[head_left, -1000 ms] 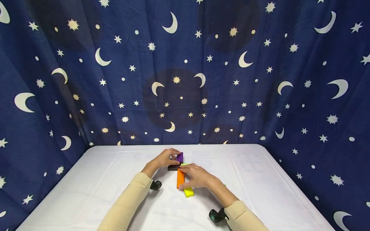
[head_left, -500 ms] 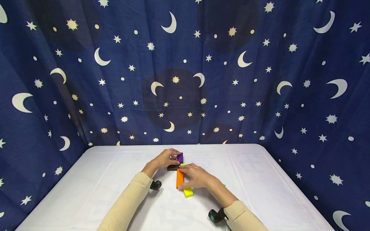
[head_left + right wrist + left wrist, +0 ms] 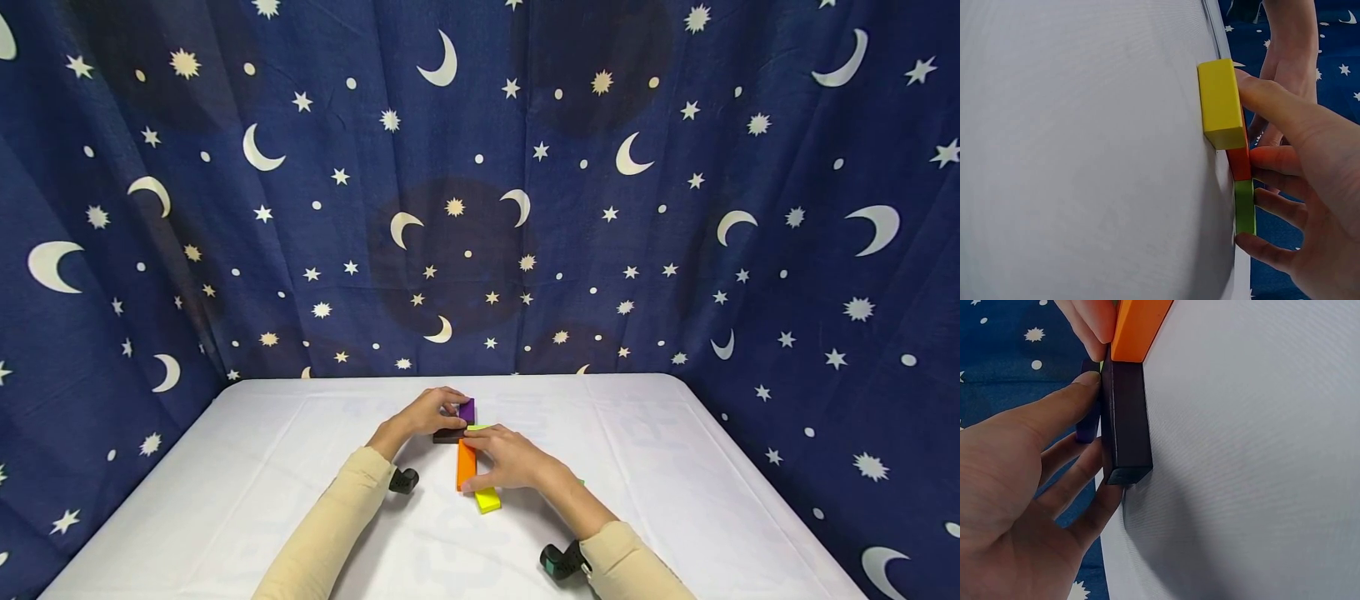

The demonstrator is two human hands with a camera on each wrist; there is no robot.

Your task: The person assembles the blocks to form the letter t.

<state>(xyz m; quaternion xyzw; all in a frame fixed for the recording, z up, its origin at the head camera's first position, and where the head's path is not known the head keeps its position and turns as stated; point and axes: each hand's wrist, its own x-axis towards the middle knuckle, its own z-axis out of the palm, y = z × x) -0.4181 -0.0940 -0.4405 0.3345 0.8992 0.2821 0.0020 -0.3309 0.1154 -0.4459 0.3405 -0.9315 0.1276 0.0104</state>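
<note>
In the head view my left hand (image 3: 429,412) has its fingertips and thumb around a purple block (image 3: 467,410), beside a dark block (image 3: 448,436). The left wrist view has my left thumb against the purple block (image 3: 1089,424), close to the dark block (image 3: 1127,419). My right hand (image 3: 513,460) spans an orange block (image 3: 467,467), thumb at its near end and fingers at its far end. A yellow block (image 3: 488,501) lies partly under that hand. Seen from the right wrist, fingers of my right hand (image 3: 1319,165) touch a red-orange block (image 3: 1239,164) and a green block (image 3: 1245,206).
The blocks lie on a white-covered table (image 3: 360,550). A dark blue curtain (image 3: 480,108) with moons and stars stands behind it and at both sides. A small green edge (image 3: 582,482) shows beside my right wrist. Black wrist devices hang below both wrists.
Both hands keep nearly the same place and hold. The purple block sits very slightly nearer to me, and the head view has shifted a little.
</note>
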